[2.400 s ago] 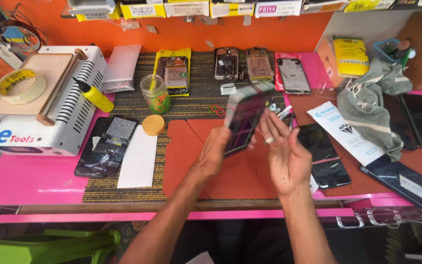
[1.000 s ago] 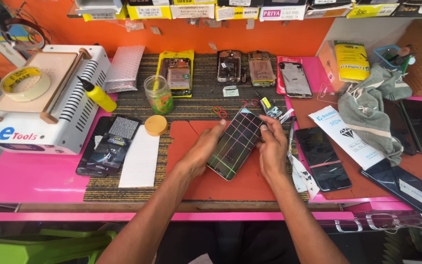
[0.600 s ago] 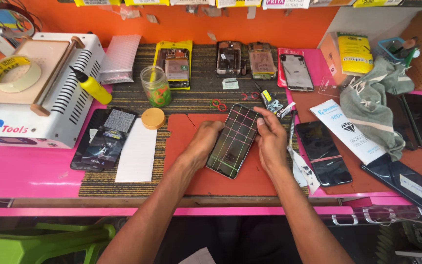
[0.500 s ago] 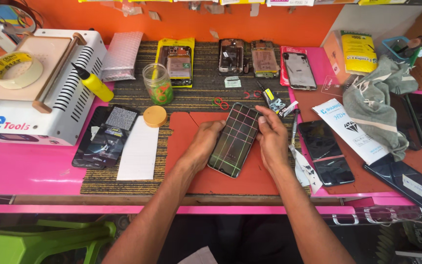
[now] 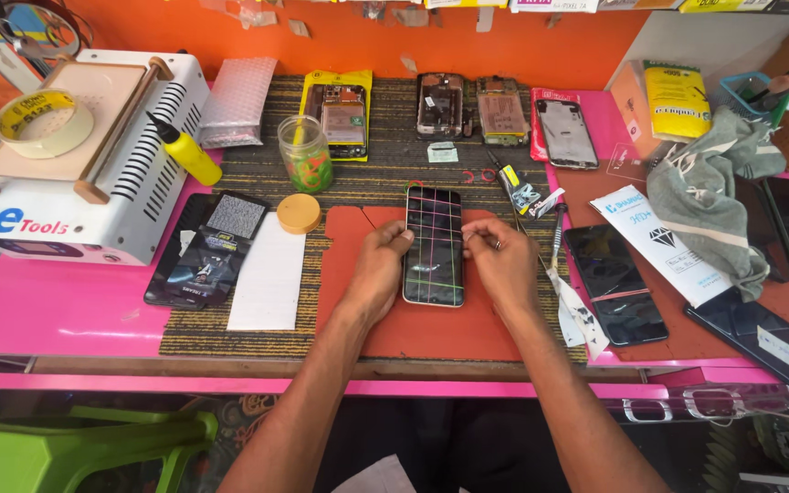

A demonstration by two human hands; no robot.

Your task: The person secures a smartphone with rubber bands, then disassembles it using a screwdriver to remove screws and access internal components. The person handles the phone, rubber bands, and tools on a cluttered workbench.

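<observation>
Frame centre: phone (image 5: pixel 433 245) with coloured lines on its screen lies flat on the red mat (image 5: pixel 413 324). Left hand (image 5: pixel 378 272) pinches its left edge, right hand (image 5: pixel 502 265) its right edge, fingers closed against both sides. Yellow packet (image 5: pixel 677 100) upper right; white leaflet (image 5: pixel 652 239) right; yellow card package (image 5: pixel 339 110) top centre.
</observation>
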